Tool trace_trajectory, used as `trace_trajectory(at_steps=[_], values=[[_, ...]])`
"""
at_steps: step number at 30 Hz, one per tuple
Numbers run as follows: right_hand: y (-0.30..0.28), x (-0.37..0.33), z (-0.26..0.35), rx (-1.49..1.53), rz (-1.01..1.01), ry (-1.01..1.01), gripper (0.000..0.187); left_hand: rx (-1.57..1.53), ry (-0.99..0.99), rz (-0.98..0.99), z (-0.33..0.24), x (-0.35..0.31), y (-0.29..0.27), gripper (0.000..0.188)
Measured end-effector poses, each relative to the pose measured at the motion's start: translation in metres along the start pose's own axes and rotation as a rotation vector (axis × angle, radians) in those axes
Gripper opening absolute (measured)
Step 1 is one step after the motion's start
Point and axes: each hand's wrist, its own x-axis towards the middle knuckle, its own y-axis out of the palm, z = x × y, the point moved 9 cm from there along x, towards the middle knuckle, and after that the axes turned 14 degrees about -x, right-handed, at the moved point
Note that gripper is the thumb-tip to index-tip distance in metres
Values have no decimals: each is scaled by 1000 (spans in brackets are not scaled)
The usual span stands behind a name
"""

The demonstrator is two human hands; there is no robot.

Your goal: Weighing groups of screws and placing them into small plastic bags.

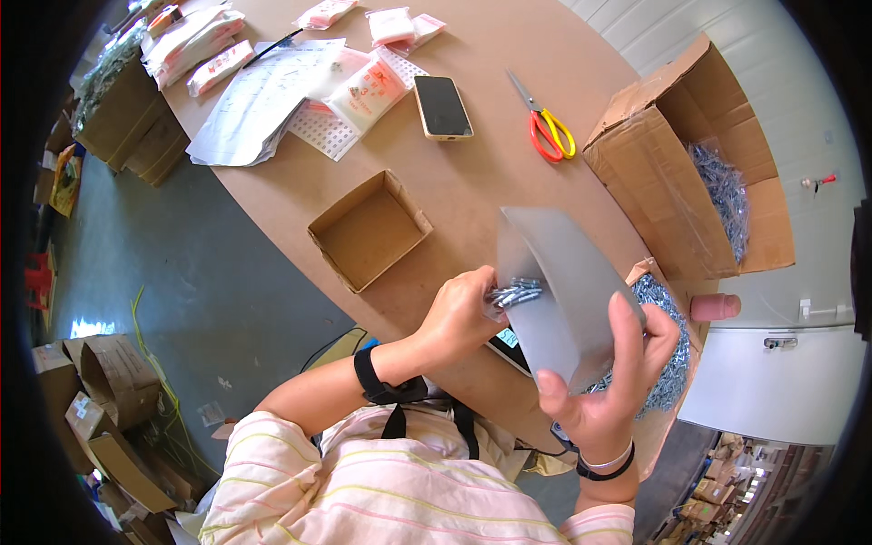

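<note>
My right hand [627, 368] grips a grey, smooth-sided scoop tray [572, 272], tilted with its narrow open end toward my left hand. Several silvery screws [520, 292] lie at that end. My left hand [459, 311] is closed at the scoop's mouth around what looks like a small clear plastic bag [496, 312], mostly hidden by the fingers. Below the scoop, a dark device with a small lit display [507, 338] shows partly. Close to my right hand, a carton filled with loose metal screws [670, 363] is partly covered by the scoop and hand.
An open brown cardboard tray [368, 236] sits left of the scoop. Beyond are a phone [442, 107], red-and-yellow scissors [548, 132], papers [263, 104] and packs of plastic bags [368, 91]. A large carton [668, 191] with bagged hardware stands at the right edge.
</note>
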Motion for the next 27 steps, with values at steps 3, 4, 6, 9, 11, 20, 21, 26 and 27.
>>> trace_trajectory(at_steps=[3, 4, 6, 9, 11, 20, 21, 26, 27], values=[[6, -1, 4, -7, 73, -54, 78, -42, 57, -16, 7, 0, -2, 29], [7, -3, 5, -6, 74, -52, 78, -38, 58, -8, 9, 0, -2, 30], [2, -10, 3, 23, 12, 0, 75, -31, 58, 5, 13, -2, -3, 31], [9, -17, 2, -6, 97, -50, 82, -63, 181, -10, 3, -6, -7, 33], [3, -32, -18, 4, -2, 35, 86, -43, 103, 21, 4, -6, -9, 36], [-86, -216, -193, 56, -666, 1063, 88, 127, 193, -80, -8, -8, -39, 72], [-98, -259, -217, -43, -675, 1169, 84, -35, 197, -63, 0, -8, -43, 75], [-125, -412, -249, -978, -393, 1360, 76, -268, 33, 38, 5, -14, -32, 57], [-118, -422, -247, -1030, -355, 1273, 76, -247, 60, 67, 4, -14, -33, 56]])
